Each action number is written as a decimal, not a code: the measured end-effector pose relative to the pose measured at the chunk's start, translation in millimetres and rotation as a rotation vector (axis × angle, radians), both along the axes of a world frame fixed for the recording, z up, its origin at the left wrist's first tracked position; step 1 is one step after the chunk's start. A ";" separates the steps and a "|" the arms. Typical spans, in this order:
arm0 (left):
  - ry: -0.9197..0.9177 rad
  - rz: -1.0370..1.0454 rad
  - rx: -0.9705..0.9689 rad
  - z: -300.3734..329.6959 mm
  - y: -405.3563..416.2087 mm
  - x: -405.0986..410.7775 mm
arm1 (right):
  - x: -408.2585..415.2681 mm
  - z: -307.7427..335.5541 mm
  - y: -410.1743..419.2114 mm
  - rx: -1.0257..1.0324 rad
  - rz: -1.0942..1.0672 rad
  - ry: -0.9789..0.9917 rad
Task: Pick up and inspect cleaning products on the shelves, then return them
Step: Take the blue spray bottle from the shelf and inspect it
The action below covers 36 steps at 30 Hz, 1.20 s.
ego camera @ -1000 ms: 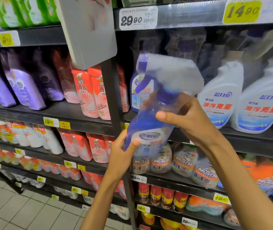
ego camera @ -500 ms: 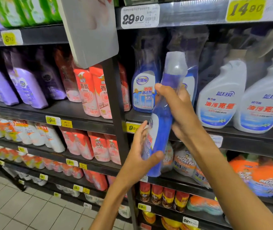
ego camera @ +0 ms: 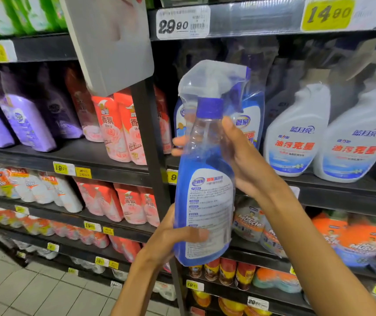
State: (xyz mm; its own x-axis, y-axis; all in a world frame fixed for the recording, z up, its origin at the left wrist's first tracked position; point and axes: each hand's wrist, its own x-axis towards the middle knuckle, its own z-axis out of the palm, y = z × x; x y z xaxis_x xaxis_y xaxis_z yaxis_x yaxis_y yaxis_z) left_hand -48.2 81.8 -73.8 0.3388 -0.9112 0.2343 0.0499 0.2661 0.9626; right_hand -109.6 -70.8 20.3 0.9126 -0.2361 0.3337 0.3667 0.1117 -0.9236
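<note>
A blue spray bottle (ego camera: 204, 201) (its trigger head wrapped in clear plastic) was held upright before the shelves (ego camera: 114, 156), the left hand (ego camera: 171, 238) gripping its base, the right hand (ego camera: 241, 160) curled around its neck, back label facing the viewer.

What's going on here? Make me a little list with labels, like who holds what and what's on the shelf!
held thing: blue spray bottle, upright, back label facing the camera
top of bottle: sprayer wrapped in clear plastic
left hand: grips the bottle's lower part
right hand: holds the bottle's neck
behind it: white spray bottles on the shelf
to the left: pink pouches and purple pouches
price tag above: 29.90
</note>
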 end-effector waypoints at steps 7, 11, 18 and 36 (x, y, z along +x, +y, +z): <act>-0.085 0.320 0.067 -2.9 -7.3 7.7 | -2.0 2.3 8.6 -0.152 -0.397 -0.066; -0.057 0.489 0.036 -6.7 -12.6 4.1 | -6.0 8.9 5.1 -0.090 -0.327 -0.075; 0.074 0.324 0.118 5.3 -18.6 -1.5 | 10.6 11.4 4.3 0.142 0.048 -0.074; 0.142 0.290 -0.025 11.8 -13.5 18.3 | 42.3 26.6 -8.9 -0.177 -0.205 0.170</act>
State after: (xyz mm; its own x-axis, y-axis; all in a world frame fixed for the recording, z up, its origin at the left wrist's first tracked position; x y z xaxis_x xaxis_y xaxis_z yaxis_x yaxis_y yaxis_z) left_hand -29.9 68.3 -62.0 0.6141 -0.7668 0.1869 0.1025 0.3123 0.9444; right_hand -67.3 -79.7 46.9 0.8984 -0.3725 0.2329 0.2039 -0.1159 -0.9721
